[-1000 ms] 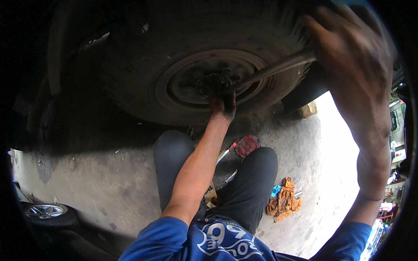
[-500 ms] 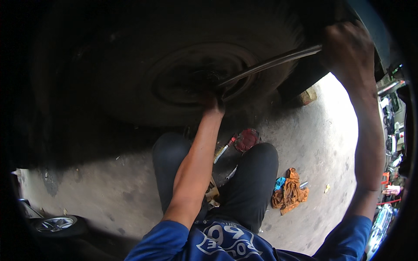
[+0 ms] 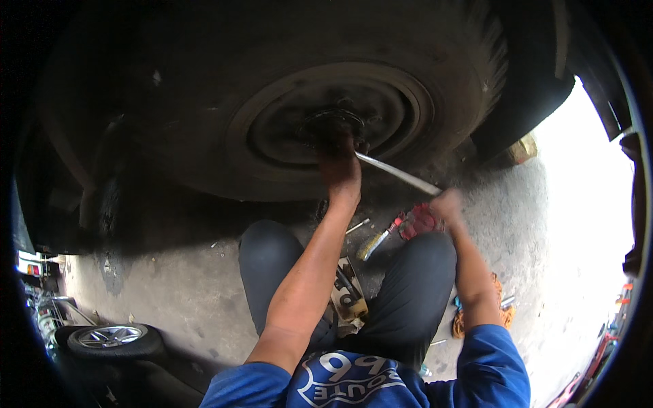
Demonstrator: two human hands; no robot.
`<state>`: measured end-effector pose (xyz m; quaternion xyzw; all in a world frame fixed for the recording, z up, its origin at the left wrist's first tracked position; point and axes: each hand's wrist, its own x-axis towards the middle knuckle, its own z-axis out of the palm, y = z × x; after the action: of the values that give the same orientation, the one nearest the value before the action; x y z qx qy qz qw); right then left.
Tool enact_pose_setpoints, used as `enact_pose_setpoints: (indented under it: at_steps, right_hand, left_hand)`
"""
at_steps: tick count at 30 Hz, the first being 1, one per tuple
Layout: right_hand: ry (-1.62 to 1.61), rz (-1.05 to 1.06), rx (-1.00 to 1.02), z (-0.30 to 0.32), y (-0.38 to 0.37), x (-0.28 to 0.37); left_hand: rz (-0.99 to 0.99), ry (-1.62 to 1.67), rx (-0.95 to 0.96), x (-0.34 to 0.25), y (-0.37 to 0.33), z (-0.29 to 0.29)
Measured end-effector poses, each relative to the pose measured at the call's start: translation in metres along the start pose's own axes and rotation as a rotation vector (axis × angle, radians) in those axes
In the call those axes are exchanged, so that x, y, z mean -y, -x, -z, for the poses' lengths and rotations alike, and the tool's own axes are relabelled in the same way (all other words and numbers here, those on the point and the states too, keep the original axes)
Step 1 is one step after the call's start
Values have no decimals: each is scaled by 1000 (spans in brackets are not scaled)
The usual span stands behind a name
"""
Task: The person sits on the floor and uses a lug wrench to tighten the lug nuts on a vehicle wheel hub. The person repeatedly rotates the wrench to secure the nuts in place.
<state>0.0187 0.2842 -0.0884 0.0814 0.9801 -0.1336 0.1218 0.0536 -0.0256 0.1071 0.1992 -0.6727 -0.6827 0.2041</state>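
A large dark wheel (image 3: 422, 102) fills the upper part of the view, its hub (image 3: 333, 121) deep in shadow. My left hand (image 3: 340, 166) is closed at the hub, around the inner end of a long metal bar (image 3: 400, 175); the fingers are dark, and the bar's head is hidden behind them. From there the bar slopes down to the right. At its outer end my right hand (image 3: 447, 204), slightly blurred, is closed on it, just above my right knee.
Between my knees stands a box of tools (image 3: 350, 306). Beyond my right knee lie a brush (image 3: 374, 245) and a red object (image 3: 418, 221). An orange rag (image 3: 505, 316) is at right, a block (image 3: 522, 149) farther off. A loose wheel (image 3: 109, 338) lies at lower left.
My right hand has swung the bar's outer end from the upper right down toward my right knee. My left hand stays at the hub. The view has shifted a little.
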Motion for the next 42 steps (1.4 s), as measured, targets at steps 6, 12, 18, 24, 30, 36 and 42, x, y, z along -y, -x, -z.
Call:
enact_pose_setpoints:
  at_steps: [6, 12, 18, 24, 30, 36, 42]
  right_hand:
    - [-12, 320, 167, 1, 13, -11]
    - [140, 263, -344, 216, 100, 15]
    - [672, 457, -752, 381, 187, 118]
    - [957, 623, -886, 417, 240, 219]
    - [1086, 1173, -1142, 422, 271, 283]
    - [1171, 1173, -1154, 419, 271, 305]
    - [1265, 968, -1111, 431, 278, 307]
  left_hand:
    - [-256, -302, 22, 19, -1, 13]
    - [85, 395, -9, 27, -4, 15]
    - [442, 861, 132, 5, 0, 12]
    - [474, 1070, 203, -14, -2, 19]
    - [538, 1366, 147, 27, -15, 0]
    - [398, 1564, 357, 67, -43, -17]
    - [186, 1381, 303, 46, -37, -11]
